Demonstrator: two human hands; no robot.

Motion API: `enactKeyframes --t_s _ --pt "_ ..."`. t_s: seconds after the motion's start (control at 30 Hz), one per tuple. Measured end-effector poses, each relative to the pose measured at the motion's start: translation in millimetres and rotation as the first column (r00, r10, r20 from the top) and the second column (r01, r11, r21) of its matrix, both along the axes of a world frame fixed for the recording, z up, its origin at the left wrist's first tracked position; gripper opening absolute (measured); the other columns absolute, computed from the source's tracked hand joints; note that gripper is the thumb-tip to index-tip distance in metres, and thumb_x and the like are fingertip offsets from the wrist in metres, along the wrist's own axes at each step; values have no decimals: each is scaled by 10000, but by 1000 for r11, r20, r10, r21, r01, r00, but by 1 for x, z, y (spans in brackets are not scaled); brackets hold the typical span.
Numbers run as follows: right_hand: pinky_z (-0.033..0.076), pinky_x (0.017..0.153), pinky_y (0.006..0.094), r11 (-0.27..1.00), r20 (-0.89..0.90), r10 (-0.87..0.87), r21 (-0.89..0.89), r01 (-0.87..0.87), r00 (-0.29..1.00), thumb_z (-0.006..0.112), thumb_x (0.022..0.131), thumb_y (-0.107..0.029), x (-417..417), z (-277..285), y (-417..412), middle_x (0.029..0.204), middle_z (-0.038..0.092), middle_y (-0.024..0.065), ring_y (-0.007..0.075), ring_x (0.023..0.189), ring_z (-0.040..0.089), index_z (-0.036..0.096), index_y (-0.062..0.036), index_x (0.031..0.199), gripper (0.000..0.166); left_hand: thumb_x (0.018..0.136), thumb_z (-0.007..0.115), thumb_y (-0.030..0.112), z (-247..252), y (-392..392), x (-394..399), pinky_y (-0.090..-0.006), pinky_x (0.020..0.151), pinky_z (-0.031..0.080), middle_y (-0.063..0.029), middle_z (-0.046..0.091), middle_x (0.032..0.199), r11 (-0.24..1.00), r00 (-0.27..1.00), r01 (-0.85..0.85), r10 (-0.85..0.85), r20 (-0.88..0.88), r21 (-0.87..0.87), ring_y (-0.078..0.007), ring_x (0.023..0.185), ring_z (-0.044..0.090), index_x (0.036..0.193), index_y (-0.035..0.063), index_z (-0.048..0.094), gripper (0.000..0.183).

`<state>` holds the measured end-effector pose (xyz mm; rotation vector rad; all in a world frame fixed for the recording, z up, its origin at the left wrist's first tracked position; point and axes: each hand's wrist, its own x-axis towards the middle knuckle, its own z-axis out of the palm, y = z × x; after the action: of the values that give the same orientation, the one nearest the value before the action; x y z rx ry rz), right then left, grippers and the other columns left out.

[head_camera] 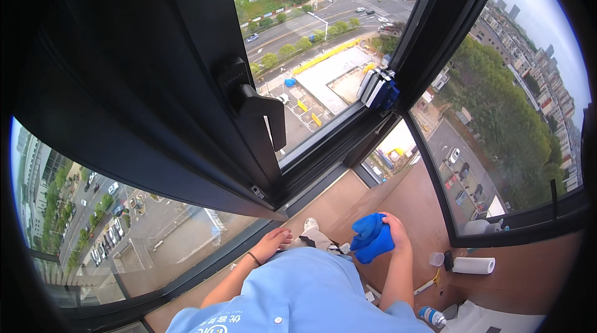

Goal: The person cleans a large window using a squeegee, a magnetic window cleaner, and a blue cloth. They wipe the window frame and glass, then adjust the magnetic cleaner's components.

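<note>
A folded bright blue cloth is gripped in my right hand, in front of my body on the right. My left hand hangs at my left side near my thigh, its fingers loosely curled and nothing visible in it. Ahead is a dark-framed window with a black lever handle. At the lower right corner of its glass sits a blue and white window-cleaning block, well beyond both hands.
On the brown surface to the right are a white paper roll, a clear cup, a yellow-headed scraper and a capped bottle. A white spray bottle stands by the right window. Far below lie a street and parking area.
</note>
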<state>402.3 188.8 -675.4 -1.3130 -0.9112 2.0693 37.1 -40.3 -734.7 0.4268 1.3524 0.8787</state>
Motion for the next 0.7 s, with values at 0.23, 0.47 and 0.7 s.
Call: enactKeyframes --t_s 0.23,0.47,0.7 --pt "513 981 430 770 780 -328 547 -327 533 601 993 -350 -30 64 -19 1240 675 251 350 1148 663 618 59 1293 507 1096 480 331 11 -16 2 -390 1070 471 -135 623 1329 994 996 84 -86 33 69 -238 1223 606 1424 5 502 463" --pt "453 1021 314 362 -105 91 930 65 990 497 1091 -375 -251 199 -8 1307 646 108 178 1186 596 537 16 1400 500 1094 479 293 78 -3 -1 -366 1071 469 -138 630 1348 946 999 47 -53 8 322 -222 1254 604 1422 -2 530 444" --pt "508 538 385 -219 201 -346 932 -287 916 701 966 -148 -301 250 -18 753 636 125 319 627 676 558 -39 1028 191 1093 462 269 68 -38 -17 -359 1054 478 -135 645 1331 946 993 -114 112 25 302 -231 1229 624 1388 0 554 410"
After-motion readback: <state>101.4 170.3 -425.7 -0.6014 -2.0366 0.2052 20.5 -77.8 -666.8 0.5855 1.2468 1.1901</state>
